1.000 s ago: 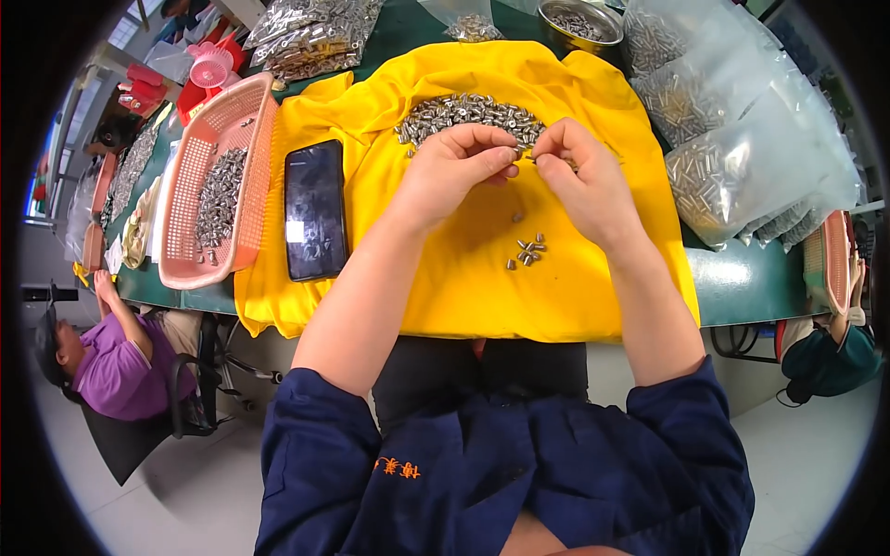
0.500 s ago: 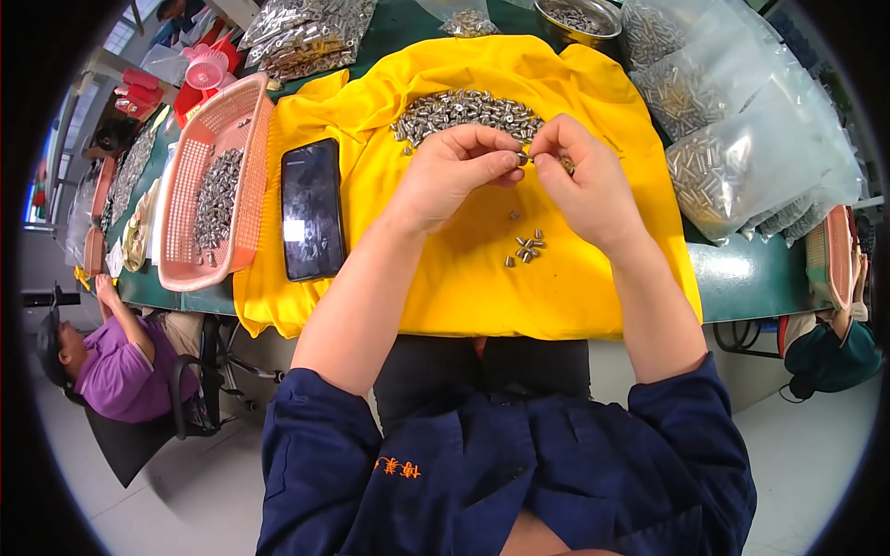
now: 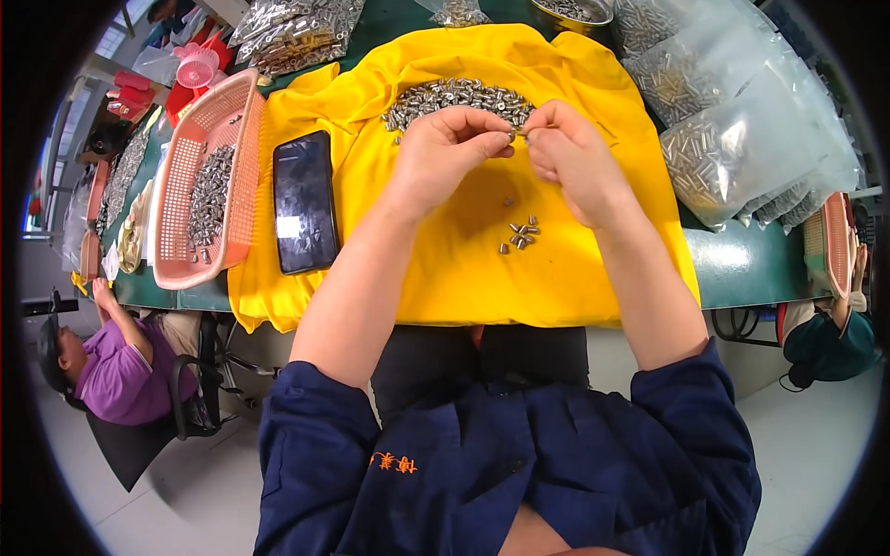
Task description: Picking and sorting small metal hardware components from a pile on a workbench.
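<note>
My left hand (image 3: pixel 452 153) pinches a small metal part (image 3: pixel 511 135) between thumb and forefinger. My right hand (image 3: pixel 572 153) is closed just beside it, its fingertips meeting at the same spot; a small yellowish bit shows there, too small to name. Both hands are raised over a yellow cloth (image 3: pixel 371 222). Beyond them lies a heap of short silvery metal cylinders (image 3: pixel 454 95), partly covered by my hands. Nearer to me, several loose cylinders (image 3: pixel 521 233) rest on the cloth.
A black phone (image 3: pixel 305 202) lies left of my arm, with a pink basket (image 3: pixel 165 250) of metal parts past it. Clear bags of cylinders (image 3: pixel 709 171) are piled at right. More bags (image 3: pixel 297 32) and a metal bowl (image 3: pixel 579 17) stand behind. People sit at both sides.
The view has shifted slightly. My right hand has turned, its fingers more tightly curled, and its fingertips still meet my left hand's at the small part.
</note>
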Motion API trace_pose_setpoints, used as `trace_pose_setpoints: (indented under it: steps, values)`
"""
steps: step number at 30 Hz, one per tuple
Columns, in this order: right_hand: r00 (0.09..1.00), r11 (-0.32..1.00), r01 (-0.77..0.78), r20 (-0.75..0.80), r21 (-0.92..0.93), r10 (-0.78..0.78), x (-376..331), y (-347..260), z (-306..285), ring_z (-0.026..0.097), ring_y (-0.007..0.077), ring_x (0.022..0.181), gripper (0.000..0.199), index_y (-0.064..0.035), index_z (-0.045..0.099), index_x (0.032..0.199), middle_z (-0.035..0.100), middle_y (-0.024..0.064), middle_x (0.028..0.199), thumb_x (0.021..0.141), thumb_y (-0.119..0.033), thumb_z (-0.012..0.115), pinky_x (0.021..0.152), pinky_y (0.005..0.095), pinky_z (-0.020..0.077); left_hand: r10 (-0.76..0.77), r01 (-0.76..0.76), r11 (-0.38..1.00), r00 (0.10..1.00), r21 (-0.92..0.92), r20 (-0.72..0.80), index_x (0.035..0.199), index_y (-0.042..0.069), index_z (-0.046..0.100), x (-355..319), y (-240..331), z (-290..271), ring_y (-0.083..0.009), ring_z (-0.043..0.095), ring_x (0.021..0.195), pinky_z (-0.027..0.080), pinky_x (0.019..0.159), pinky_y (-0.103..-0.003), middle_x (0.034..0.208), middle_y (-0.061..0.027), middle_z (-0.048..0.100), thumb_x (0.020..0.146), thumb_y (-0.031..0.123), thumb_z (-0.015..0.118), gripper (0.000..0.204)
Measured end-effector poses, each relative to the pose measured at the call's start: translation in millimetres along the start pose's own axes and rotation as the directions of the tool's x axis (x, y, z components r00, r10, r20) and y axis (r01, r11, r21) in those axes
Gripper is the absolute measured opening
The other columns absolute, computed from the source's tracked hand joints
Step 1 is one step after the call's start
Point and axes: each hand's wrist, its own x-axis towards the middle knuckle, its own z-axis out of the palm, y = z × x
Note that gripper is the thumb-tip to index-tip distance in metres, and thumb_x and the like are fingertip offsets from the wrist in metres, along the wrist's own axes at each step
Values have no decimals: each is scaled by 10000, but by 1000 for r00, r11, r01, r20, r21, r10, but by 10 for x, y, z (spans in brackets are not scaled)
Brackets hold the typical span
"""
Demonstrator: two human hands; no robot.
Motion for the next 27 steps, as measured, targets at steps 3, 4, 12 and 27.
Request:
trace_pose_setpoints:
  steps: [3, 4, 12, 27]
  values:
    - [965, 959, 118, -198, -256, -172, 5, -83, -14, 310, 34, 505, 41, -42, 438, 829, 368, -38, 593, 796, -25, 421, 452, 173, 245, -26, -62, 810, 990, 583, 141, 826, 10, 595, -39, 46, -9, -120, 585, 709, 460, 655, -228, 761, -52, 611, 724, 36, 593, 105]
    - [956, 932, 128, -208, -338, -207, 3, -78, -85, 368, 33, 578, 69, -46, 495, 828, 445, -27, 657, 773, -81, 474, 495, 183, 320, -70, -109, 695, 974, 711, 217, 823, 15, 592, -87, 80, 46, -123, 583, 714, 453, 659, -226, 757, -56, 610, 714, 35, 596, 112]
    - [957, 914, 179, -152, -363, -248, -14, -88, -78, 358, 19, 580, 57, -41, 494, 825, 453, -32, 667, 783, -67, 465, 501, 172, 310, 69, -369, 619, 905, 694, 419, 844, 45, 595, -157, 70, 94, -198, 573, 741, 448, 653, -268, 825, -79, 593, 682, 26, 576, 165]
    - [953, 872, 220, -97, -437, -289, -46, -114, 22, 380, 22, 590, 54, -37, 486, 832, 454, -35, 680, 781, -44, 468, 515, 170, 328, 301, -262, 163, 931, 951, 205, 737, 101, 611, 14, -24, -177, -229, 534, 782, 439, 692, -323, 784, -50, 541, 676, 103, 581, 68]
